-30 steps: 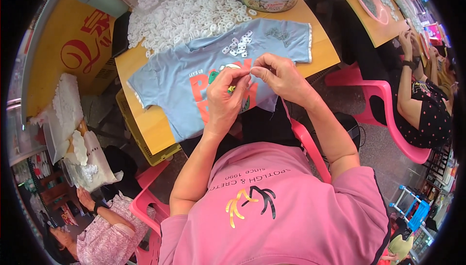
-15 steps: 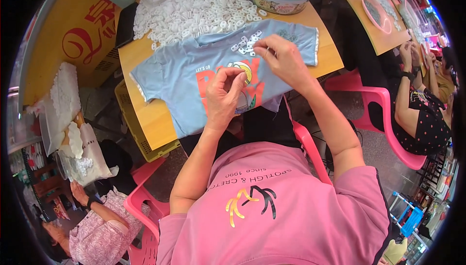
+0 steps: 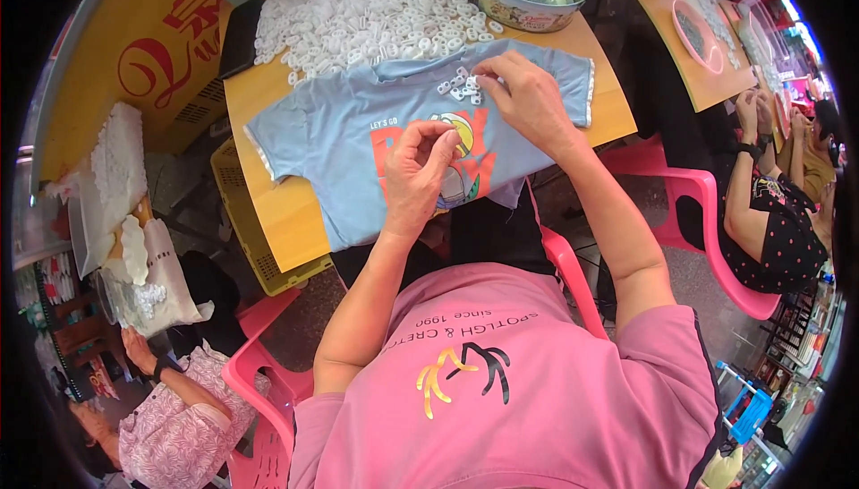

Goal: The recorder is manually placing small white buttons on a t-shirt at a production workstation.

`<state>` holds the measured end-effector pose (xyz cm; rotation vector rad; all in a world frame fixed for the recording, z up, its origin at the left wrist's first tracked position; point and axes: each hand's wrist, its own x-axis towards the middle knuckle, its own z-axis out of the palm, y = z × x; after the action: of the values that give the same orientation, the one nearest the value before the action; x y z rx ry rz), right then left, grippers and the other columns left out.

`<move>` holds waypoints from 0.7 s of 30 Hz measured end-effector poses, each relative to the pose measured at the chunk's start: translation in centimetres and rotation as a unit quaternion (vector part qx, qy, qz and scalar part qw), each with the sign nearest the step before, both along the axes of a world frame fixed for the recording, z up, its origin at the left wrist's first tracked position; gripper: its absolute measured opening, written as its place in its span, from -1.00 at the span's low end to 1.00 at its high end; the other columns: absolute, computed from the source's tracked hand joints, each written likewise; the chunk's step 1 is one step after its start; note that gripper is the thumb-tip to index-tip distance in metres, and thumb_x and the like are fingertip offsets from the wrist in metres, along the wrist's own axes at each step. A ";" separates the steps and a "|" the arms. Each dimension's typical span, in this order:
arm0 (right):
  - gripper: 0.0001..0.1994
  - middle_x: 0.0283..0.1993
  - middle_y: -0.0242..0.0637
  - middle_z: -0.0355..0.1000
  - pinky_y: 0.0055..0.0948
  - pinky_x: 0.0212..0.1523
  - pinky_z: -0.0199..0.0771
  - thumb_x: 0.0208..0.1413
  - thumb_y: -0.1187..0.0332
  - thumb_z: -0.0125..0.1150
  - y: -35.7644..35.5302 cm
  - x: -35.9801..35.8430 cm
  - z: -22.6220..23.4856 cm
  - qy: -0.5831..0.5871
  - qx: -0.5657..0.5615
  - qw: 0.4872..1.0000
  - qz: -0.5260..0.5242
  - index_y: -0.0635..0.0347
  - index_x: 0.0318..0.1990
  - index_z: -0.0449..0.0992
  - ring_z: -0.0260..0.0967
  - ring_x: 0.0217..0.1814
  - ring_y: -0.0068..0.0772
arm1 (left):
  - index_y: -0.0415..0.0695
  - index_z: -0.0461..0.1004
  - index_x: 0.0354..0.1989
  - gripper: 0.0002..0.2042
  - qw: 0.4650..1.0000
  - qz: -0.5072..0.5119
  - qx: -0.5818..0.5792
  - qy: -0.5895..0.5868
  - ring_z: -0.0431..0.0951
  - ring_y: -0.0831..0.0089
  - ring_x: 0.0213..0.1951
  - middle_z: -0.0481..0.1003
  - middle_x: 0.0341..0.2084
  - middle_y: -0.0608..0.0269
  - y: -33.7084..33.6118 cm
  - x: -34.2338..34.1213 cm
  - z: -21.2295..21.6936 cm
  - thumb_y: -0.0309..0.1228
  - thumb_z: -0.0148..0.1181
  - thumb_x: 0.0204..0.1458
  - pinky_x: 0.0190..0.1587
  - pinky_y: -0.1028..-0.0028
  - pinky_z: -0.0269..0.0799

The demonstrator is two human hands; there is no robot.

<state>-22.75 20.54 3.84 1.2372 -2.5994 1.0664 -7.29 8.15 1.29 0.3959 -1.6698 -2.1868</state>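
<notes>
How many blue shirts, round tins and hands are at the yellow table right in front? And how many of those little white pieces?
Blue shirt: 1
Round tin: 1
Left hand and right hand: 2
Total: 4
Little white pieces: too crowded to count, so left out.

The table (image 3: pixel 279 221) bears a shirt (image 3: pixel 335 140) at six o'clock, white pieces (image 3: pixel 367 10) at eleven and a tin (image 3: pixel 528 17) at one.

Pink shirt (image 3: pixel 537 431), short sleeves (image 3: pixel 669 350), gold-black emblem (image 3: pixel 463 366)
</notes>
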 end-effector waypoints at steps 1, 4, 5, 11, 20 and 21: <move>-0.85 -0.32 -0.27 0.45 -0.43 -0.35 0.39 0.09 0.40 0.25 0.2 0.3 0.2 -0.023 -0.027 0.999 0.004 0.24 -0.21 0.58 0.42 -0.38 -0.41 | -0.26 0.47 -0.19 -0.89 1.000 0.000 0.000 0.000 0.51 0.64 -0.38 0.52 -0.36 0.32 0.0 0.0 0.0 -0.50 0.17 0.16 -0.29 0.63 0.46; -0.86 -0.33 -0.35 0.44 -0.56 -0.38 0.33 0.10 0.45 0.26 0.6 2.1 1.4 -0.198 -0.072 0.975 0.072 0.29 -0.21 0.58 0.34 -0.39 -0.62 | -0.26 0.47 -0.19 -0.88 1.000 0.014 0.020 -0.014 0.52 0.64 -0.37 0.53 -0.36 0.31 0.0 -0.2 0.4 -0.48 0.17 0.17 -0.29 0.63 0.47; -0.86 -0.33 -0.35 0.44 -0.56 -0.38 0.33 0.10 0.45 0.26 0.8 2.6 1.4 -0.198 -0.072 0.975 0.070 0.29 -0.21 0.58 0.34 -0.39 -0.62 | -0.26 0.47 -0.19 -0.87 0.999 0.016 0.034 -0.014 0.52 0.64 -0.38 0.53 -0.37 0.31 0.1 -0.3 0.7 -0.47 0.17 0.17 -0.30 0.63 0.47; -0.90 -0.27 -0.37 0.45 -0.64 -0.27 0.38 0.11 0.48 0.26 1.3 4.2 1.0 -0.261 -0.158 0.948 0.092 0.30 -0.23 0.58 0.36 -0.27 -0.66 | -0.26 0.48 -0.19 -0.86 0.997 -0.034 0.063 -0.027 0.50 0.64 -0.40 0.53 -0.37 0.32 -0.2 -0.7 2.0 -0.44 0.16 0.19 -0.34 0.62 0.44; -0.84 -0.25 -0.42 0.43 -0.63 -0.20 0.41 0.18 0.43 0.23 2.5 3.7 -0.3 -0.339 -0.183 0.922 0.038 0.33 -0.17 0.49 0.36 -0.21 -0.68 | -0.17 0.51 -0.29 -0.91 0.867 0.087 -0.490 -0.017 0.51 0.29 -0.42 0.48 -0.46 0.19 -2.7 -4.4 2.3 -0.45 0.22 0.06 -0.35 0.36 0.43; -0.84 -0.25 -0.42 0.43 -0.63 -0.20 0.41 0.18 0.43 0.23 2.6 3.7 -0.4 -0.339 -0.184 0.922 0.038 0.33 -0.17 0.49 0.36 -0.21 -0.68 | -0.15 0.51 -0.30 -0.90 0.818 0.100 -0.567 -0.015 0.50 0.19 -0.38 0.45 -0.46 0.15 -2.7 -4.8 2.1 -0.45 0.23 0.02 -0.33 0.28 0.43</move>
<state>-19.04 23.13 3.48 1.0026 -2.5642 2.2086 -12.09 5.42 3.43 0.2217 -2.4235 -0.7399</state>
